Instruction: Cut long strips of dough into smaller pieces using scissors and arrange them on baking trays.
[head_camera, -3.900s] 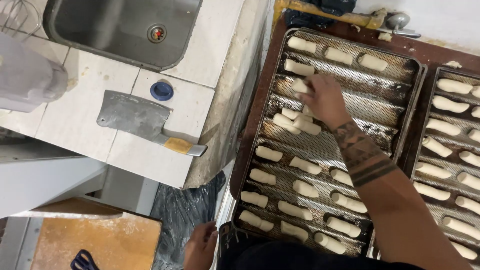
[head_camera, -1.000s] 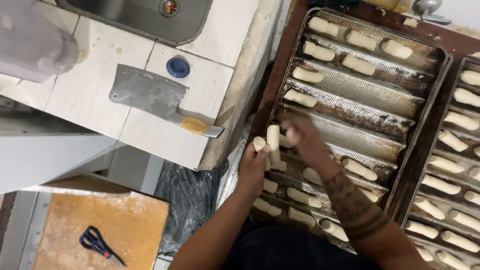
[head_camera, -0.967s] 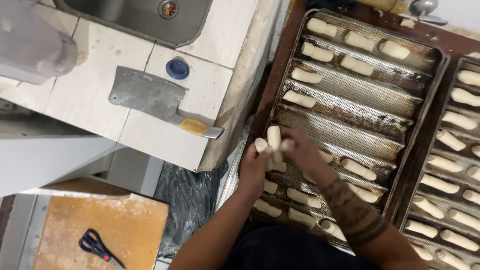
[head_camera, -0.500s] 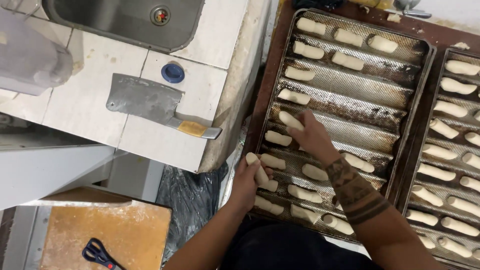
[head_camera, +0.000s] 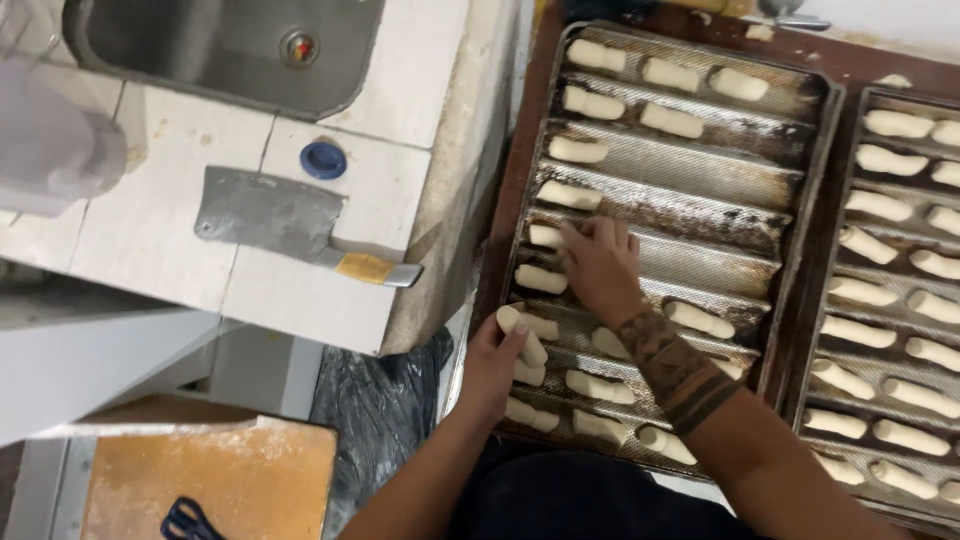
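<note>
White tiles cover the counter (head_camera: 300, 290), where a big cleaver (head_camera: 275, 215) and a blue cap (head_camera: 323, 159) lie below the steel sink (head_camera: 200, 40). Next comes the left hand (head_camera: 495, 360), with fingers curled around a few dough sticks (head_camera: 525, 338) at the near left edge of the grooved baking tray (head_camera: 690, 170). Just up and right, the right hand (head_camera: 600, 265) lies palm down. Its fingers press a dough stick (head_camera: 545, 236) into a groove. That stick lies sideways, along the groove. The right hand is nearer the empty grooves.
</note>
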